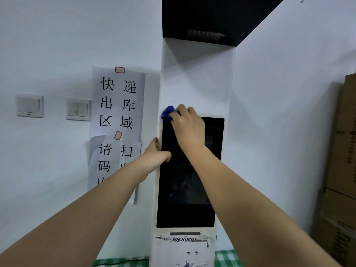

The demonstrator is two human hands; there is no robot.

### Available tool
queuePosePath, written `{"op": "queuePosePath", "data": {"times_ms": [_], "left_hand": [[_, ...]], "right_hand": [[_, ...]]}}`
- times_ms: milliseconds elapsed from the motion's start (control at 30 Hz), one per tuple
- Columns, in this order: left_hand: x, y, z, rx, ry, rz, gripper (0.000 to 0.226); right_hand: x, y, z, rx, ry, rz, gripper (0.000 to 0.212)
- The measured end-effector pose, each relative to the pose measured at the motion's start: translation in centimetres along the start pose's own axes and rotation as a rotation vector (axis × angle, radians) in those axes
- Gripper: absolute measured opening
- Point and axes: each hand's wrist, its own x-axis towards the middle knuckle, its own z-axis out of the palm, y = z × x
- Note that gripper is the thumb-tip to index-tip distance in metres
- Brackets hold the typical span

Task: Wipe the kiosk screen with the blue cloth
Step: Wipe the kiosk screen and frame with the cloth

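A tall white kiosk (194,83) stands against the wall with a dark screen (185,189) in its front. My right hand (187,128) grips a bunched blue cloth (168,113) and presses it on the screen's top left corner. Only a small part of the cloth shows past my fingers. My left hand (156,155) grips the kiosk's left edge at about a third of the way down the screen, thumb on the front bezel and fingers hidden behind the side.
Paper signs (117,105) with black characters hang on the wall left of the kiosk, beside two light switches (29,105). Stacked cardboard boxes (341,170) stand at the right edge. A green checked cloth (225,257) lies at the kiosk's base.
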Motion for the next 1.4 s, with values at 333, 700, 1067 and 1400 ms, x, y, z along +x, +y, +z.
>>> {"op": "queuePosePath", "data": {"times_ms": [333, 700, 1067, 1400], "left_hand": [[-0.2, 0.0, -0.1, -0.012, -0.015, 0.029, 0.076], [0.0, -0.4, 0.5, -0.011, 0.016, 0.050, 0.075], [0.9, -1.0, 0.8, 0.022, 0.042, 0.042, 0.088], [1.1, -0.8, 1.1, 0.030, 0.051, 0.001, 0.091]], "right_hand": [[0.0, 0.8, 0.0, 0.005, 0.078, -0.049, 0.020], [-1.7, 2.4, 0.2, 0.013, 0.085, -0.001, 0.018], [-3.2, 3.8, 0.5, 0.023, 0.089, -0.111, 0.017], [-4.8, 3.8, 0.5, -0.040, 0.028, -0.324, 0.017]]}}
